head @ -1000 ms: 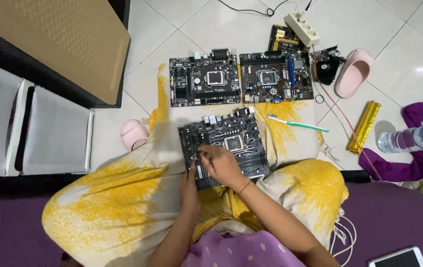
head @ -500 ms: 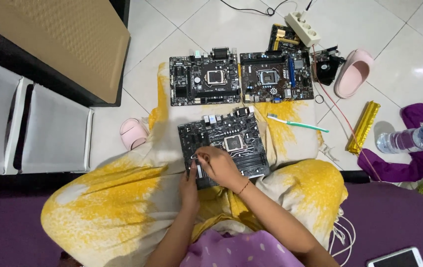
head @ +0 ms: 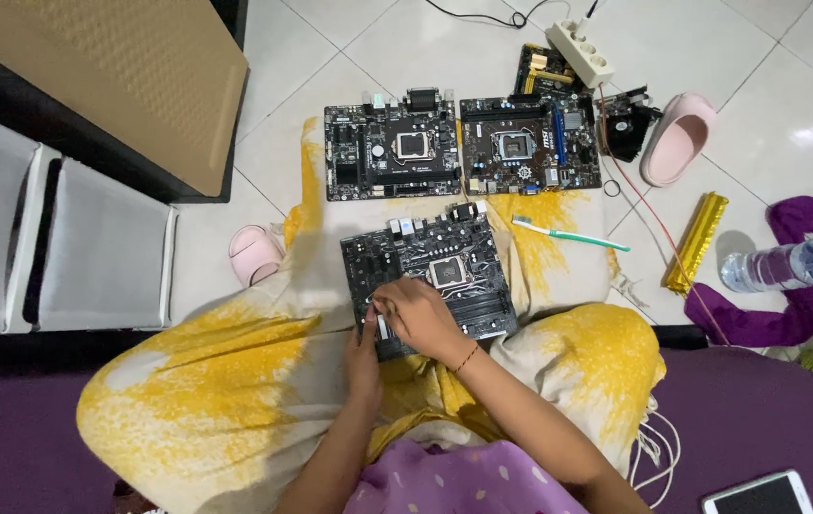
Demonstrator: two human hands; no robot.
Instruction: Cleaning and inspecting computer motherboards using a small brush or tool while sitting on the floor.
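Almost nothing has shifted across the last second: both hands stay bunched at the near-left corner of the black circuit board (head: 430, 281), so the fine work there is evidently ongoing rather than finished.

Largest in view is the yellow-and-cream cloth (head: 206, 390), soft and mottled, draped over the person's lap and spreading onto the glossy white tiled floor (head: 787, 57). That black board rests on the cloth just ahead of the knees, flat, densely studded, with a square metal socket near its middle. Two more circuit boards (head: 463, 143) lie side by side on the floor beyond it, matte and dark. A pink slipper (head: 675, 138) lies to the right of them, a second one (head: 254, 255) left of the cloth. A gold foil packet (head: 696, 240) is crinkled and long; a slim teal-handled toothbrush (head: 570, 234) lies beside the near board.

Right hand (head: 421, 319) has fingers curled together, pinching something small and pale on the board. Left hand (head: 363, 347) presses the board's edge; whether it grips I cannot tell.
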